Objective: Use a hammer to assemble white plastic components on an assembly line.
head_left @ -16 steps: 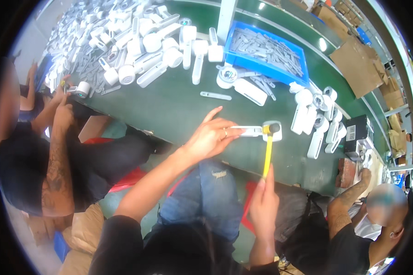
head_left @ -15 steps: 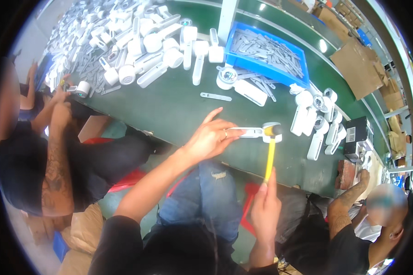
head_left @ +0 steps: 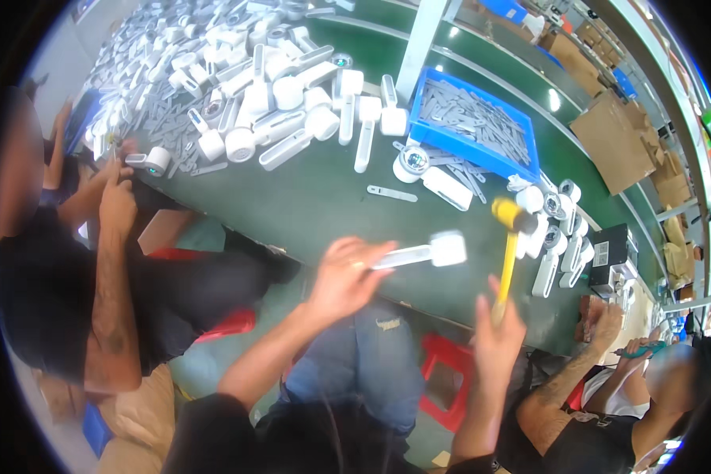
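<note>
My left hand is closed round the handle of a white plastic device with a round head, holding it above the green table near its front edge. The head points right and is slightly blurred. In my right hand is a mallet, gripped by its yellow handle. Its yellow and black head stands up to the right of the white device, apart from it. Beyond my left hand a loose grey strip lies flat on the table.
A large pile of white devices and grey strips covers the table's far left. A blue bin of grey strips stands beyond. More white devices lie at right, beside a black box. Co-workers sit on both sides.
The mallet has lifted off the device's head and swung to the right. My left hand has drawn the device nearer and turned it over or tilted it.
</note>
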A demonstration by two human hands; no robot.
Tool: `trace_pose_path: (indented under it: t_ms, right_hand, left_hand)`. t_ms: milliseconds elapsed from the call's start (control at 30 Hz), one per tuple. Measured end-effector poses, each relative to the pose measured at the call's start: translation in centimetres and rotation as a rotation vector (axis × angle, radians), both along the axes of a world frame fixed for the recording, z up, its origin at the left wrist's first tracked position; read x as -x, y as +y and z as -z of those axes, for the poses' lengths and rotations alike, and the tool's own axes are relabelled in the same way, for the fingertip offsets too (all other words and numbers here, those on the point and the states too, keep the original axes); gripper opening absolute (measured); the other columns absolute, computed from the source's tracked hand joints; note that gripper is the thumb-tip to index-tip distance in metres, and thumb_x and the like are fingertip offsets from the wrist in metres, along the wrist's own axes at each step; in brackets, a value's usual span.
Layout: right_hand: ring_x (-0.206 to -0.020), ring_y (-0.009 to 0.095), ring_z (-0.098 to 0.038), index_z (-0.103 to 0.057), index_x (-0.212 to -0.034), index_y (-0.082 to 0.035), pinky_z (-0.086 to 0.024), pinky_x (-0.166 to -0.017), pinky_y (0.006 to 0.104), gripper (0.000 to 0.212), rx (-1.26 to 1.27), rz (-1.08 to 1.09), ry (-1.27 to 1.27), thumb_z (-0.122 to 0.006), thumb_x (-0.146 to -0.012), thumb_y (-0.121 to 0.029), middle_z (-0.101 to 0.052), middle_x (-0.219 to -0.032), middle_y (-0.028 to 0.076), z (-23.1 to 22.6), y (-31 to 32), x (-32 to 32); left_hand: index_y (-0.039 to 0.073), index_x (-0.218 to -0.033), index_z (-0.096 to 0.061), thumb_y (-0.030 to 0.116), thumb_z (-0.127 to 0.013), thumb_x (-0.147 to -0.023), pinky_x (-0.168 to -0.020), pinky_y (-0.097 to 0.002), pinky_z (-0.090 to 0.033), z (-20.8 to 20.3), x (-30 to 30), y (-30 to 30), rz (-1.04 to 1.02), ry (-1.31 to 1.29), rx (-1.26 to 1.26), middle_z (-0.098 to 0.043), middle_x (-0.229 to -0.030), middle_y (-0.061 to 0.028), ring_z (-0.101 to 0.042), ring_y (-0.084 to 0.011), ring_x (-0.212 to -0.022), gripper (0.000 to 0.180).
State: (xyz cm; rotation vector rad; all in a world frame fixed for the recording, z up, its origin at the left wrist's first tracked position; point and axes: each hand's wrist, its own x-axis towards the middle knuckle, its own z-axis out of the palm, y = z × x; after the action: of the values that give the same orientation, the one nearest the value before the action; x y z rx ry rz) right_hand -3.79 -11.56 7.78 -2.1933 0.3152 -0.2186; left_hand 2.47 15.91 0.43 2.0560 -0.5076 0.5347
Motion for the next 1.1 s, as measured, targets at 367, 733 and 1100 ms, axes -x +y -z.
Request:
trace_pose_path:
  t_ms: [367, 733, 1100]
  right_hand:
    - [-0.121, 0.039, -0.069, -0.066, -0.146, -0.019, -0.055, -0.103, 0.0467, 0.053, 0.494, -0.320, -0.099, -0.076, -0.095, -0.012, -0.058, -0.154, 0.017, 5.1, 0.0, -18.4]
    - [-0.043, 0.005, -0.044, -0.075, -0.123, 0.001, -0.032, -0.038, 0.0260, 0.030, -0.441, -0.048, 0.231, -0.076, -0.104, -0.023, -0.058, -0.072, -0.003, 1.2, -2.8, -7.1]
    - [-0.047, 0.005, -0.050, -0.072, -0.133, 0.000, -0.038, -0.039, 0.0255, 0.036, -0.424, -0.056, 0.154, -0.069, -0.108, -0.026, -0.070, -0.096, 0.006, 2.6, -1.8, -4.1]
  left_hand:
    - [0.012, -0.133, -0.075, 0.014, -0.082, -0.091, -0.102, -0.0478, -0.050, 0.7, -4.7, 15.0, -0.715, 0.121, -0.178, -0.075, -0.112, -0.0155, -0.066, -0.0377, -0.108, 0.042]
    - [0.009, -0.111, -0.082, 0.017, -0.080, -0.091, -0.095, -0.0430, -0.053, 1.5, -11.1, 2.0, -0.163, -0.097, -0.292, -0.073, -0.118, -0.0092, -0.067, -0.0323, -0.108, 0.022]
    - [0.006, -0.107, -0.081, 0.011, -0.075, -0.098, -0.082, -0.0405, -0.057, -3.4, -4.7, 0.6, -0.136, -0.027, -0.044, -0.080, -0.102, -0.0108, -0.073, -0.0295, -0.093, 0.012]
